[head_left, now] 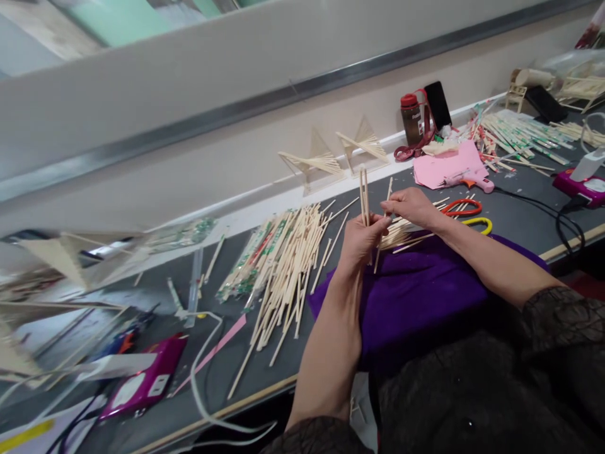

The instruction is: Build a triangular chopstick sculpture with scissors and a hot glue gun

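Note:
My left hand (pixel 363 238) is closed around a few bare wooden chopsticks (pixel 363 195), which stand nearly upright above the fist. Close beside it, my right hand (pixel 412 207) pinches a single chopstick (pixel 390 188); its lower end shows below the fingers, and the left fingertips reach it or nearly so. Under both hands a purple cloth (pixel 420 296) covers the table edge and my lap. More loose chopsticks (pixel 401 233) lie behind the wrists, partly hidden. Left of my hands spreads a big pile of bare chopsticks (pixel 288 271), with wrapped chopsticks (pixel 255 255) alongside.
Scissors (pixel 463 207) with red and yellow handles lie by my right forearm. Beyond are a pink glue gun (pixel 472 180), pink paper (pixel 442 169) and a bottle (pixel 412 120). Twisted stick models (pixel 316 161) stand against the wall. A magenta power box (pixel 146 378) with cables is at left.

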